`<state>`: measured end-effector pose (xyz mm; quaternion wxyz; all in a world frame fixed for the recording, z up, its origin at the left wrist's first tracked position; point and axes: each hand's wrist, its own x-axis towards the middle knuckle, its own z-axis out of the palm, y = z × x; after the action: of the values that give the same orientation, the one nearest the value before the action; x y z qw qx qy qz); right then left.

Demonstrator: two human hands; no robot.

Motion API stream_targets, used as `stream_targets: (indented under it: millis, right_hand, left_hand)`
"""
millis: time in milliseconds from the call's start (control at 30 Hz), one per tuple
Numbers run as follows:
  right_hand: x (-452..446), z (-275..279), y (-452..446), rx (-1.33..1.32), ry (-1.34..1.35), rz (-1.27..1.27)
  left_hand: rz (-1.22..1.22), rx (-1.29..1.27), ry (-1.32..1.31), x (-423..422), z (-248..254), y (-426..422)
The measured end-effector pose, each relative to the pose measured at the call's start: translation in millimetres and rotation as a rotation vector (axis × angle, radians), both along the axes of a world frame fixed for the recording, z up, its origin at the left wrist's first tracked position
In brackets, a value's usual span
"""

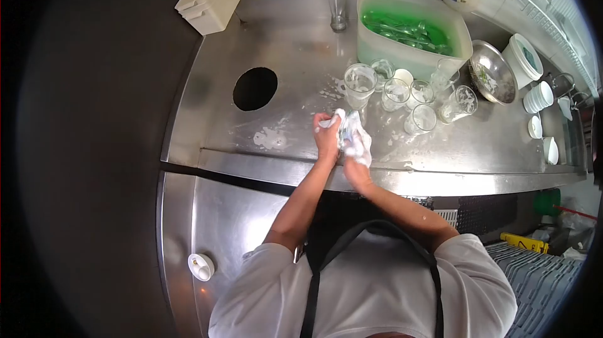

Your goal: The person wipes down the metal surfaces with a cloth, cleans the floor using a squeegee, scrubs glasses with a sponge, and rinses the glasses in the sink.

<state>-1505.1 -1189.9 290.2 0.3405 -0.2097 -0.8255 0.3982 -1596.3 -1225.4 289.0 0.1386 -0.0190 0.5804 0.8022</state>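
Observation:
Both of my hands meet over the front part of the steel counter [295,55]. My left hand [326,140] is closed around something covered in white foam, perhaps a glass; the foam hides its shape. My right hand [357,165] is closed on a foamy white sponge or cloth [359,140] pressed against it. Just beyond and to the right stand several glasses, among them a tall foamy glass [360,83] and a short one [421,119]. One glass [460,104] leans over at the right of the group.
A tub [411,55] of green liquid holding utensils stands behind the glasses. At the right are a metal bowl [493,71], a white bucket [523,58] and stacked white cups [538,97]. A round hole [255,88] opens at left; a lone glass [338,14] stands at the back.

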Motion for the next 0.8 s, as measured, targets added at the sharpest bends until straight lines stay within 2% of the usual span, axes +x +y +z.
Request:
stream_targets:
  millis: [67, 100, 133, 200, 300, 333, 367, 400, 433, 467, 533, 600, 667, 700, 767, 800]
  right_hand:
    - [-1, 24, 15, -0.461, -0.225, 0.088]
    - [-11, 28, 35, -0.523, -0.548, 0.150]
    - [-20, 32, 55, -0.530, -0.888, 0.262]
    - [2, -10, 25, -0.400, -0.478, 0.155]
    - [9, 17, 5, 0.027, 0.018, 0.122]
    - [3, 1, 11, -0.085, -0.144, 0.105]
    - [2, -16, 21, -0.338, -0.284, 0.114]
    - [0, 1, 28, -0.597, -0.444, 0.089]
    - [-3, 18, 34, -0.813, -0.607, 0.043]
    - [-1, 9, 26, -0.652, -0.357, 0.028]
    - [6, 19, 12, -0.342, -0.043, 0.012]
    - [5, 29, 11, -0.130, 0.086, 0.034]
    - [0, 34, 35, -0.437, -0.374, 0.038]
    - [-3, 36, 41, -0.388, -0.247, 0.043]
    - [-9, 40, 53, -0.272, -0.005, 0.067]
    - [-5, 42, 61, -0.252, -0.010, 0.093]
  left_hand:
    - [-0.068, 0.007, 0.028, 2, -12, 1]
    - [-0.087, 0.151, -0.144, 12, 2, 1]
    - [-0.084, 0.146, -0.127, 14, -10, 3]
    - [-0.038, 0.184, -0.156, 6, -22, 4]
    - [0.050, 0.312, -0.312, -5, -14, 8]
    - [0.036, 0.331, -0.366, -3, -3, 7]
    - [0.025, 0.337, -0.431, 4, 3, -1]
    - [-0.002, 0.478, -0.436, -1, -22, 2]
    - [0.020, 0.466, -0.421, 0, -16, 2]
    - [0.040, 0.454, -0.407, 2, -9, 1]
    - [0.137, 0.408, -0.314, 1, -2, 10]
    - [0.011, 0.452, -0.307, 4, -24, 14]
    - [-0.132, 0.389, -0.296, 20, -12, 3]
    - [-0.214, 0.483, -0.334, 24, -14, 3]
    - [-0.394, 0.392, -0.182, 19, -15, -3]
    - [-0.475, 0.253, -0.049, 15, -9, -5]
